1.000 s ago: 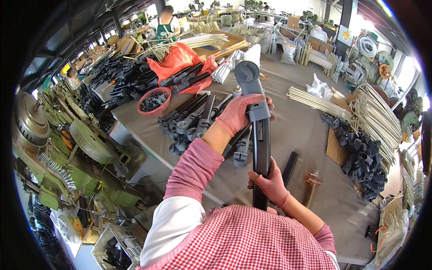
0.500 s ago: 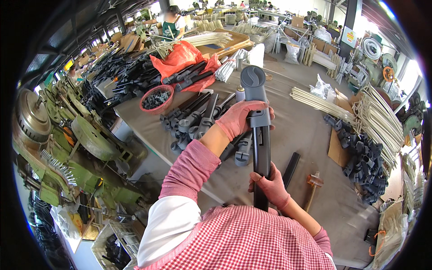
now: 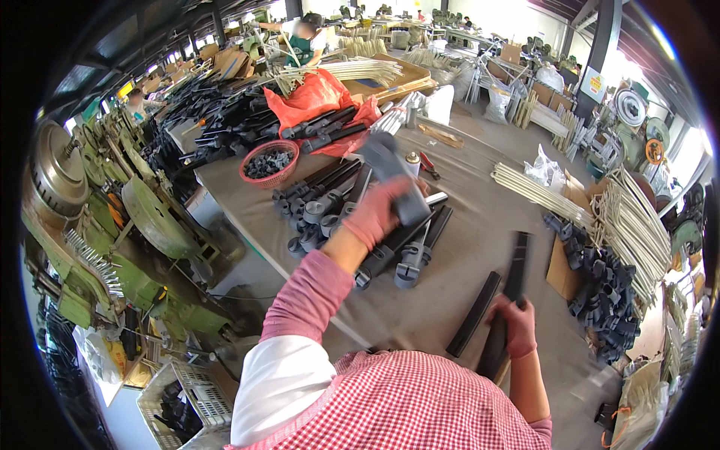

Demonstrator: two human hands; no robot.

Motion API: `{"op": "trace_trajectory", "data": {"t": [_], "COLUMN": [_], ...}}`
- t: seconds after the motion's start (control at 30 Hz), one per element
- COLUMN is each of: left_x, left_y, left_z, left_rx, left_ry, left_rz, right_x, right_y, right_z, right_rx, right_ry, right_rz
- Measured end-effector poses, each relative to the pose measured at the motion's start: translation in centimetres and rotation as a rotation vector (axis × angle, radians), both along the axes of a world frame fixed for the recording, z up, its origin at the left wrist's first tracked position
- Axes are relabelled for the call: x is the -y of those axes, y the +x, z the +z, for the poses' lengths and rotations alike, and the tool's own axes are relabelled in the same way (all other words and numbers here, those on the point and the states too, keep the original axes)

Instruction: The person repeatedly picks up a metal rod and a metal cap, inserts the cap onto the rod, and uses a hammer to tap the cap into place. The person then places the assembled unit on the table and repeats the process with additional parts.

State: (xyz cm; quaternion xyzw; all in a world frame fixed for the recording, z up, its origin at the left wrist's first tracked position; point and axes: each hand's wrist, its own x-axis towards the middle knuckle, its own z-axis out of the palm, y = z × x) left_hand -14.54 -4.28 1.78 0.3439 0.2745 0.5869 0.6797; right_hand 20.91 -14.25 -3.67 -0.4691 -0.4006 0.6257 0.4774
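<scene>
My left hand, in a pink glove, is closed around a dark grey plastic fitting with a rounded head, smeared by motion. It is raised over the middle of the table. To the right, my right hand, gloved too, grips a black flat tube that points away from me. Beside it a second black tube lies on the table. Under and left of my left hand rests a cluster of black tubes with grey end fittings. Another grey-ended tube lies just right of my left wrist.
A pink basket of small dark parts stands at the table's left, near an orange-red plastic sack. A small can and red-handled pliers lie beyond. Pale rods and dark fittings are heaped right. Green machines line the left.
The fitting and black tube, together before, are now apart. My left hand has moved left with the fitting; my right hand has moved right with the tube.
</scene>
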Motion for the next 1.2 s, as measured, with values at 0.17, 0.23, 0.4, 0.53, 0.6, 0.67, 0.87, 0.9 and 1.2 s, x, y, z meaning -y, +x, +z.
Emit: {"op": "trace_trajectory", "data": {"t": [0.17, 0.23, 0.4, 0.53, 0.6, 0.67, 0.87, 0.9, 1.2], "left_x": [8.2, 10.4, 10.5, 10.3, 10.2, 10.2, 9.3, 9.2, 9.8], "left_y": [13.1, 16.0, 15.4, 13.9, 14.1, 14.8, 18.8, 19.7, 29.9], "left_z": [-9.2, -12.1, -14.3, -14.7, -14.9, -15.1, -15.6, -15.9, -20.4], "left_rx": [-0.127, -0.225, -0.72, -1.155, -1.227, -1.278, -1.636, -1.687, -1.836], "left_ry": [-0.207, -0.28, -0.106, 0.266, 0.314, 0.33, 0.485, 0.506, 0.749], "left_rz": [-0.701, -0.805, -0.743, -0.598, -0.605, -0.615, -0.644, -0.669, -0.985], "right_x": [-3.8, -3.7, -1.1, 5.8, 8.0, 8.4, 10.4, 11.7, 13.6], "right_y": [0.7, 1.6, 6.9, 11.2, 12.1, 13.2, 16.7, 17.2, 18.2], "right_z": [-7.1, -9.9, -16.8, -22.5, -24.6, -25.5, -23.9, -23.3, -15.2], "right_rx": [-0.355, -0.276, 0.767, 1.73, 1.659, 1.614, 1.415, 1.219, 0.399], "right_ry": [0.09, 0.004, 0.103, -0.192, -0.175, -0.164, -0.149, -0.143, -0.486], "right_rz": [-0.546, -0.46, -0.433, -0.075, -0.078, -0.07, -0.374, -0.402, -0.741]}}
